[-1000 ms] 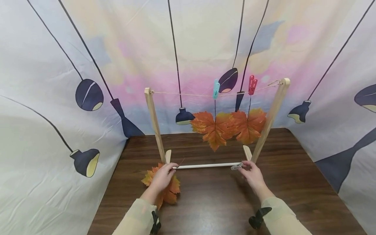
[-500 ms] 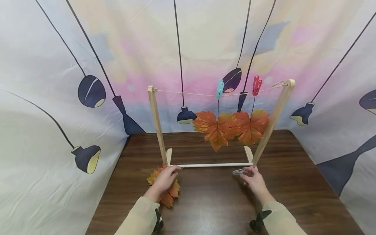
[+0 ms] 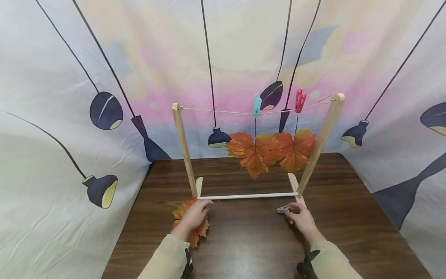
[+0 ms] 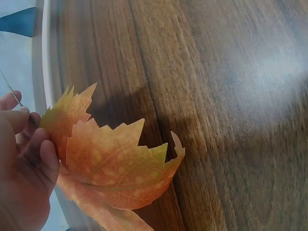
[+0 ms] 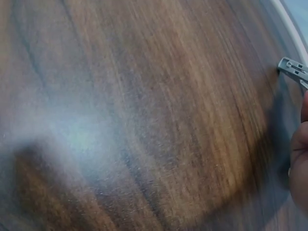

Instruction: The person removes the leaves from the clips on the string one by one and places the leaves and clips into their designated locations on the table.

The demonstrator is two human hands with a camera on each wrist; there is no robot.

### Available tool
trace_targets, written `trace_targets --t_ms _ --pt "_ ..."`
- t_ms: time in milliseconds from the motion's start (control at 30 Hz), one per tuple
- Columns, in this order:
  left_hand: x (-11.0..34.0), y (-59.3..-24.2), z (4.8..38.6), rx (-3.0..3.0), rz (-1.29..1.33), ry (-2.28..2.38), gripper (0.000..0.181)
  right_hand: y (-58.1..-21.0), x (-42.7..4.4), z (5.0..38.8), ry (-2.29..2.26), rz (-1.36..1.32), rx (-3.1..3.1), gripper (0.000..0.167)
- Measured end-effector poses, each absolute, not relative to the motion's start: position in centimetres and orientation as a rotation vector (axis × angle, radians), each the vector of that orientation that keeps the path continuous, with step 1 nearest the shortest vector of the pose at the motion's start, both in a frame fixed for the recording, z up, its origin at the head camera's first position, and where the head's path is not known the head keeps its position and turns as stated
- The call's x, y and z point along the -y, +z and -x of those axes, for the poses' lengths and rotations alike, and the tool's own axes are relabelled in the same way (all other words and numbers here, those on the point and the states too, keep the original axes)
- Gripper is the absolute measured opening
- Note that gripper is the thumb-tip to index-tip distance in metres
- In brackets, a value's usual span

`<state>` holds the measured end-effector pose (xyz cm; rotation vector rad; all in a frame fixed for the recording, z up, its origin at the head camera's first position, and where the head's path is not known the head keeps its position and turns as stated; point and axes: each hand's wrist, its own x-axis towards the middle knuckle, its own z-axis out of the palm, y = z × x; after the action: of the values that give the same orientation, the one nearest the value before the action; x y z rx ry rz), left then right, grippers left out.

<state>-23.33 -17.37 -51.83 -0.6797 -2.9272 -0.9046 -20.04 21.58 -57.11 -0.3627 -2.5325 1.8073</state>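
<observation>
My left hand (image 3: 195, 215) pinches the thin stem of an orange maple leaf (image 4: 120, 163); the leaf hangs under and beside the hand, left of the frame's white rod (image 3: 249, 196). A grey clothespin (image 3: 283, 209) is pinched by my right hand (image 3: 302, 221), its far end pointing left. In the right wrist view the same clothespin (image 5: 294, 69) shows at the right edge. Two more orange leaves (image 3: 256, 155) (image 3: 294, 151) hang from the string (image 3: 219, 111) by a light blue clothespin (image 3: 257, 105) and a red clothespin (image 3: 300, 101).
Wooden posts stand at the left (image 3: 183, 147) and right (image 3: 322, 143), with the string tied between their tops. The frame's feet rest on a dark wooden table (image 3: 251, 240). A cloth backdrop (image 3: 240, 50) with painted lamps hangs behind and at both sides.
My right hand has moved slightly down, away from the white rod, with the grey clothespin. The left hand and its leaf have also lowered a little.
</observation>
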Motion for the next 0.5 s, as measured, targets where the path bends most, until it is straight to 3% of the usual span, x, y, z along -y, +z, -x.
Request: trace_targets --t_ms 500 --pt "17.6 -52.6 24.2 2.964 0.652 -0.88 0.018 -58.7 -22.5 20.0 1.72 0.404 2.639 0.043"
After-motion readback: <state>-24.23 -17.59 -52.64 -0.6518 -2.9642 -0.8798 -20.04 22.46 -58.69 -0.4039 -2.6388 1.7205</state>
